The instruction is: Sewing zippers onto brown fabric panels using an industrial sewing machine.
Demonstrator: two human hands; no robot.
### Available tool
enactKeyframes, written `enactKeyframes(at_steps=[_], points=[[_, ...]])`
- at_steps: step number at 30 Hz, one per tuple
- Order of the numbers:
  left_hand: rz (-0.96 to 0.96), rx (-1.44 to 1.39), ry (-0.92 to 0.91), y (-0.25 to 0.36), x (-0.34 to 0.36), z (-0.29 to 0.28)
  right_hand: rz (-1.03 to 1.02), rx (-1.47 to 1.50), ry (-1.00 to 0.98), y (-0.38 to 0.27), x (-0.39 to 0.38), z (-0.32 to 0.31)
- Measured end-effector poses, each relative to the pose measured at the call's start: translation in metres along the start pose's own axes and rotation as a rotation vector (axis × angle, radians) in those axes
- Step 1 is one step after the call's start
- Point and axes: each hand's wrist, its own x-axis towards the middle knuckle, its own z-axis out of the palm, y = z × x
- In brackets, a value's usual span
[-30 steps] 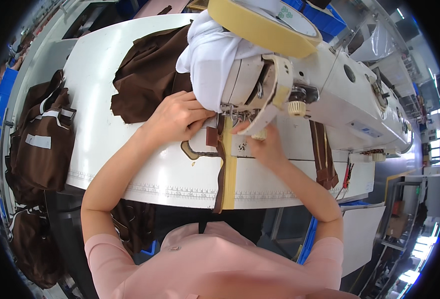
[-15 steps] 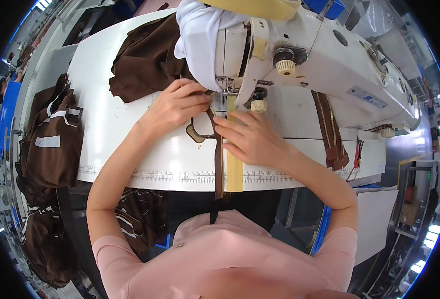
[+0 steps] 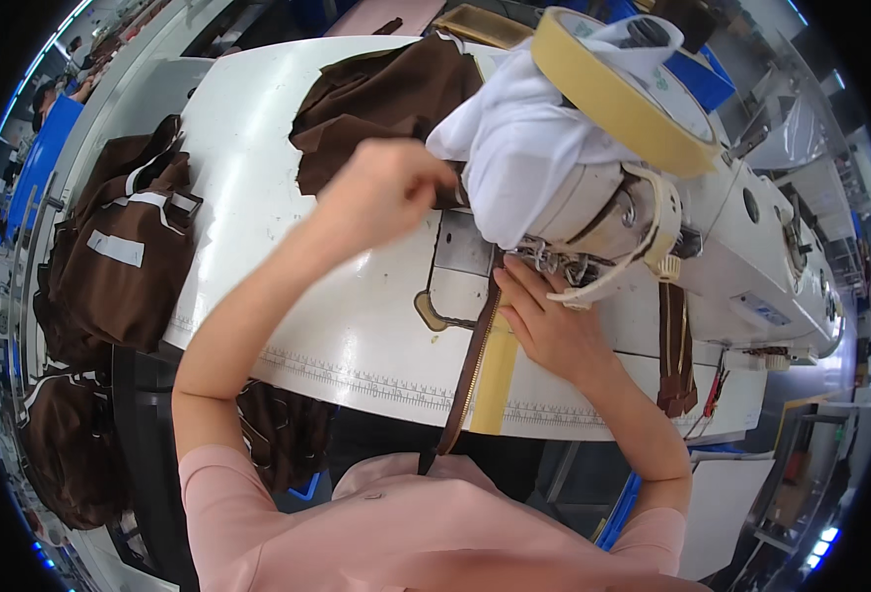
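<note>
A brown zipper tape with gold teeth [image 3: 472, 370] runs from the presser foot area of the white sewing machine [image 3: 722, 222] down past the table's front edge. My right hand [image 3: 559, 331] lies with fingers stretched out beside the presser foot, its fingertips at the zipper tape's right edge. Raised over the table to the left, my left hand [image 3: 386, 192] is blurred, with its fingers curled together at the edge of a brown fabric piece [image 3: 376, 94]. White cloth [image 3: 524, 138] wrapped round the machine head hides where the fabric goes.
A yellow strip [image 3: 496, 380] lies beside the zipper on the white table [image 3: 347, 345]. A tape roll [image 3: 623, 104] sits on the machine head. More brown zippers [image 3: 676, 345] lie right. Brown garments [image 3: 125, 247] hang over the left edge.
The view has turned, so the machine appears farther right. My left hand has moved away from the needle area to the far left side; my right hand remains by the zipper, closer to the foot.
</note>
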Motion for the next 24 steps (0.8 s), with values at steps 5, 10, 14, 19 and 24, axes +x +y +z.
enactKeyframes(at_steps=[5,10,14,19,24], points=[[0.467,0.747,0.200,-0.072,0.084,-0.023,-0.119,0.064,0.106,-0.019,0.006,-0.010],[0.549,0.561,0.080,-0.123,0.144,-0.004,-0.235,0.120,0.180,-0.027,-0.004,-0.010],[0.525,0.513,-0.012,-0.096,0.175,0.014,-0.209,0.089,0.181,-0.026,-0.017,-0.014],[0.550,0.240,0.015,-0.141,0.169,0.090,-0.258,0.103,0.226,-0.030,-0.015,-0.004],[0.360,0.372,0.016,-0.103,0.131,0.015,-0.257,0.099,0.305,-0.038,-0.016,-0.004]])
